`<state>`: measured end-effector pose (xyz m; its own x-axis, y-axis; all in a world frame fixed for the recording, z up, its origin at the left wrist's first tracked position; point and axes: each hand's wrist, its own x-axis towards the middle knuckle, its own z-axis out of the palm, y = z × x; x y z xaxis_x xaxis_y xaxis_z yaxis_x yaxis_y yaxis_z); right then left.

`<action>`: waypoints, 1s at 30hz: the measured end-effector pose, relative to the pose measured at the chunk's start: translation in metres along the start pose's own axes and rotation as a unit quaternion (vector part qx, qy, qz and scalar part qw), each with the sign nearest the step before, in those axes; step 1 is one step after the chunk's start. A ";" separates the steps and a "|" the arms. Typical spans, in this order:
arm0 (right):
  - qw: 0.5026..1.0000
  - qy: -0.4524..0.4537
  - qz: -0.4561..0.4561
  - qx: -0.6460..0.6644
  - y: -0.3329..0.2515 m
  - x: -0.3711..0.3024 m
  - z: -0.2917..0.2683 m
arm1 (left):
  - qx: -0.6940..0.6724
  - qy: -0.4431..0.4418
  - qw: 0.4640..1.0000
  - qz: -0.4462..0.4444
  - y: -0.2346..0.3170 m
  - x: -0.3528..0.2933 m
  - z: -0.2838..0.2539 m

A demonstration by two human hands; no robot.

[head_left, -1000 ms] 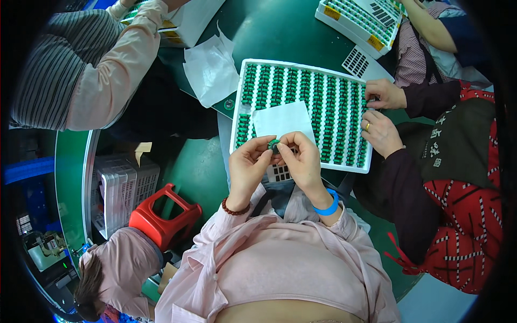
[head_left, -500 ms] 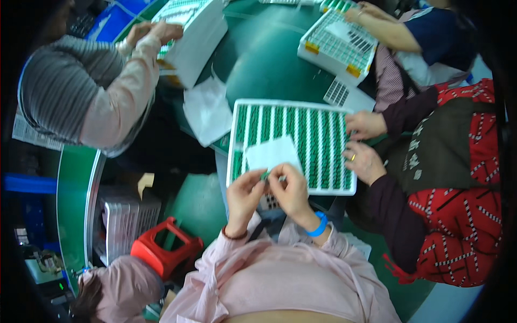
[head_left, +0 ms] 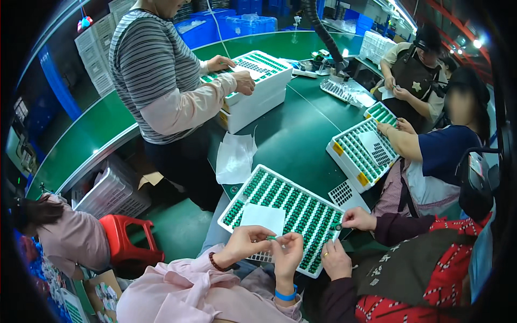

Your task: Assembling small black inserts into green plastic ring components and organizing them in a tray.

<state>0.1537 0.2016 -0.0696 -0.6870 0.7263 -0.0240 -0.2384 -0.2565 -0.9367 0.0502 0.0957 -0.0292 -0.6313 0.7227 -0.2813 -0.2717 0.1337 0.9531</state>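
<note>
One small green part [head_left: 272,238] pinched between the fingers of the left hand [head_left: 240,246] and right hand [head_left: 288,256], fingertips narrow and close together, just above the near side of a white tray [head_left: 302,188]. Since half a second ago, a higher, swung-round view: tray now at a slant, far more of the room showing, same pinch on the part. Probably no break in the handwork, only a lifted head. In the tray, long rows of green pieces [head_left: 291,200], partly hidden under a white paper [head_left: 264,216]. At the right edge, crowding that end, a co-worker's hands [head_left: 336,260], one with a small dark piece [head_left: 337,227]. Beyond, along the green tabletop [head_left: 301,142], a crumpled sheet [head_left: 235,156] at the edge and stacked trays [head_left: 258,110] beside other workers. Off to the left, a red stool [head_left: 119,241].
</note>
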 end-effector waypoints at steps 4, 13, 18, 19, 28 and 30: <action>0.999 0.022 0.034 -0.023 -0.009 0.007 -0.013 | 0.042 -0.002 0.999 -0.001 -0.001 0.012 0.012; 0.993 0.075 0.082 0.033 -0.014 0.013 -0.022 | 0.124 -0.059 0.990 -0.018 -0.003 0.030 0.025; 0.989 0.114 0.075 0.049 -0.013 0.013 -0.016 | 0.107 -0.067 0.992 -0.029 -0.005 0.029 0.029; 0.989 0.115 0.074 0.060 -0.015 0.009 -0.014 | 0.078 -0.072 0.994 -0.037 -0.007 0.023 0.029; 0.989 0.108 0.016 -0.095 0.018 0.014 -0.017 | 0.283 -0.034 0.952 0.111 -0.004 0.028 0.016; 0.994 0.053 -0.006 -0.097 -0.005 0.017 0.002 | 0.312 0.012 0.941 0.131 0.038 0.020 0.007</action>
<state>0.1418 0.2140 -0.0642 -0.6068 0.7939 -0.0400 -0.1017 -0.1274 -0.9866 0.0329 0.1199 0.0019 -0.6349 0.7723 -0.0226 0.3706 0.3301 0.8682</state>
